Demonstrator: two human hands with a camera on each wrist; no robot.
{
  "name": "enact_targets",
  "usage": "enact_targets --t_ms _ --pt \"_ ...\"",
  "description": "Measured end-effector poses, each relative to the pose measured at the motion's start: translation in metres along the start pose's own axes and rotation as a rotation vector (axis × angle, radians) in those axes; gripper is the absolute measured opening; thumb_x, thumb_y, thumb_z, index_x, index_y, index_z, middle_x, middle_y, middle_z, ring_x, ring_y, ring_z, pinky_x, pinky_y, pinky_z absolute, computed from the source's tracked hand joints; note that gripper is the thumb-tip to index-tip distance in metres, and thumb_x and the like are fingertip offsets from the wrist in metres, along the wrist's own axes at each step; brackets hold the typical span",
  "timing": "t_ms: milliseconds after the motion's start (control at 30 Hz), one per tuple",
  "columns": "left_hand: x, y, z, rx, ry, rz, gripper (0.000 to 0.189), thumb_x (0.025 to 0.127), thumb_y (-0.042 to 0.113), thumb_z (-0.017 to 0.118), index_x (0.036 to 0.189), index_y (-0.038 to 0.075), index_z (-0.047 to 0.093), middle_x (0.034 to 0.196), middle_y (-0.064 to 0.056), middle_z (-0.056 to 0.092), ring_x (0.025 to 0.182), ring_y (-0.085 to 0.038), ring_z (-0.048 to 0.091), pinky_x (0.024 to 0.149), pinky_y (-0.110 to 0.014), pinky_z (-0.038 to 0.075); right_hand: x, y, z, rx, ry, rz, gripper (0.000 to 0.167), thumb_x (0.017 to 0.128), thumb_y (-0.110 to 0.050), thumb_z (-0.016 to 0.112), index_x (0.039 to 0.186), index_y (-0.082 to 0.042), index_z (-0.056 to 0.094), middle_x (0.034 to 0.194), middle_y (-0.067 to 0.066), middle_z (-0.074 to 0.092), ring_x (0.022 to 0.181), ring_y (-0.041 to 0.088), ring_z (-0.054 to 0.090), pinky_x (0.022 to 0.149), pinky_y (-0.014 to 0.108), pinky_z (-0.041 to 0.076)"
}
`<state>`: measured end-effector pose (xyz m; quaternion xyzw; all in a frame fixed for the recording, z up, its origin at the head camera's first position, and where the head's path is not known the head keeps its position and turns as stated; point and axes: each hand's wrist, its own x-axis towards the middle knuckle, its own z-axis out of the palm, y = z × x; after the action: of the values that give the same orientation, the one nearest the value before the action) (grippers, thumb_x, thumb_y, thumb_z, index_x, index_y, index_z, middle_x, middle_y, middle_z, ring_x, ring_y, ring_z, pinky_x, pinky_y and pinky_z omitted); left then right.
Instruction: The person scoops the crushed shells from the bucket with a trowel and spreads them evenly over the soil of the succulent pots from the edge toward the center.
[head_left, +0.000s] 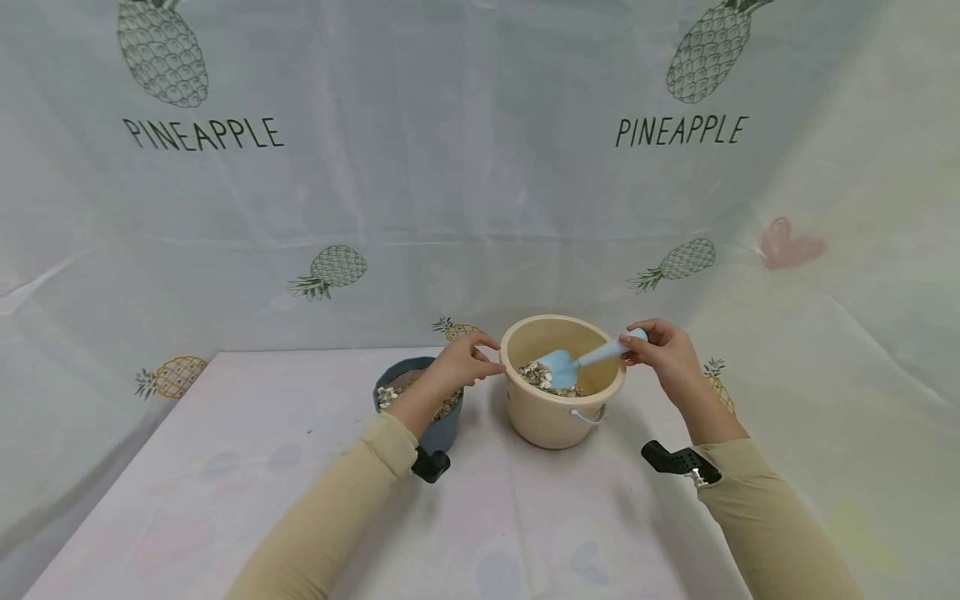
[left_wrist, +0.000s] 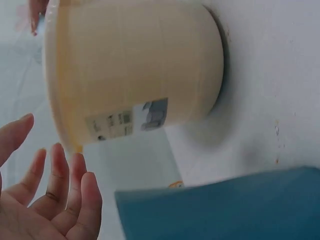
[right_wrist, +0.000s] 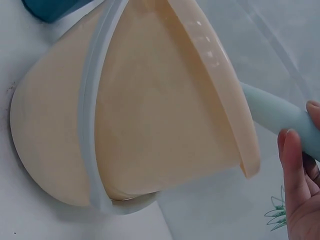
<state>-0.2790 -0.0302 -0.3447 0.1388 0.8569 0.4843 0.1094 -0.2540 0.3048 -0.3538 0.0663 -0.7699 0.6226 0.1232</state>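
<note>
A cream bucket (head_left: 546, 425) stands upright on the table, its pale bail handle (right_wrist: 89, 115) hanging down the side. Inside it, the blade of a light blue hand shovel (head_left: 558, 367) lies among a mix of pale and brown bits (head_left: 537, 375). My right hand (head_left: 663, 354) grips the shovel's handle (right_wrist: 280, 111) just beyond the bucket's right rim. At the left rim is my left hand (head_left: 467, 360), fingertips right by the edge; the left wrist view has its fingers (left_wrist: 59, 172) spread and loosely bent, holding nothing.
A dark blue pot (head_left: 438, 433) with sandy and pebbly contents stands left of the bucket, partly hidden by my left forearm. Behind the table (head_left: 247, 417) hangs a pineapple-print sheet (head_left: 480, 183). A few crumbs (left_wrist: 277, 145) lie near the bucket.
</note>
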Motion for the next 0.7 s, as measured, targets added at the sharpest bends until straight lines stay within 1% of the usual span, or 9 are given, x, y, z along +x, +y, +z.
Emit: enact_targets --t_ms 100,233,367,500,600,700 --pt "-0.005 0.001 -0.009 -0.002 0.004 0.023 0.043 0.088 0.021 0.075 0.127 0.011 0.061 0.096 -0.008 0.066 0.077 -0.021 0.059 0.067 -0.038 0.053 0.001 -0.004 0.000 0.015 0.010 0.019 0.024 0.093 -0.018 0.069 0.108 -0.003 0.059 0.090 -0.002 0.065 0.075 0.012 0.067 0.069 0.026 0.056" --pt "-0.013 0.002 -0.022 -0.013 0.019 0.018 0.043 0.090 0.021 0.073 0.129 0.011 0.060 0.097 -0.010 0.064 0.080 -0.026 0.060 0.071 -0.045 0.053 0.002 -0.007 0.000 0.064 0.014 0.038 0.026 0.092 -0.016 0.070 0.108 0.000 0.058 0.089 -0.002 0.065 0.076 0.014 0.068 0.071 0.027 0.057" --pt "-0.022 0.002 -0.037 -0.030 0.029 -0.001 0.046 0.091 0.022 0.072 0.133 0.011 0.057 0.102 -0.011 0.062 0.093 -0.034 0.062 0.078 -0.050 0.052 0.003 -0.010 0.000 0.098 0.043 0.047 0.030 0.091 -0.015 0.071 0.109 0.004 0.057 0.087 -0.001 0.065 0.072 0.013 0.068 0.071 0.026 0.056" --pt "-0.031 -0.004 -0.054 -0.039 0.013 0.002 0.045 0.093 0.019 0.068 0.134 0.008 0.054 0.105 -0.015 0.060 0.101 -0.040 0.060 0.082 -0.050 0.052 0.003 -0.013 0.000 0.111 0.068 0.046 0.036 0.091 -0.015 0.071 0.112 0.009 0.055 0.086 -0.001 0.065 0.070 0.011 0.068 0.071 0.025 0.056" --pt "-0.037 -0.013 -0.068 -0.039 0.012 -0.013 0.044 0.094 0.018 0.067 0.135 0.006 0.053 0.106 -0.017 0.059 0.100 -0.041 0.061 0.082 -0.050 0.052 0.004 -0.016 0.000 0.133 0.074 0.043 0.038 0.091 -0.014 0.071 0.113 0.011 0.053 0.086 -0.001 0.065 0.069 0.011 0.068 0.071 0.025 0.056" --pt "-0.042 -0.022 -0.080 -0.022 0.024 -0.025 0.045 0.095 0.020 0.065 0.136 0.006 0.051 0.108 -0.017 0.060 0.102 -0.040 0.060 0.083 -0.050 0.051 0.004 -0.019 -0.001 0.170 0.083 0.031 0.035 0.091 -0.011 0.071 0.111 0.011 0.053 0.086 0.000 0.065 0.067 0.012 0.068 0.071 0.025 0.056"
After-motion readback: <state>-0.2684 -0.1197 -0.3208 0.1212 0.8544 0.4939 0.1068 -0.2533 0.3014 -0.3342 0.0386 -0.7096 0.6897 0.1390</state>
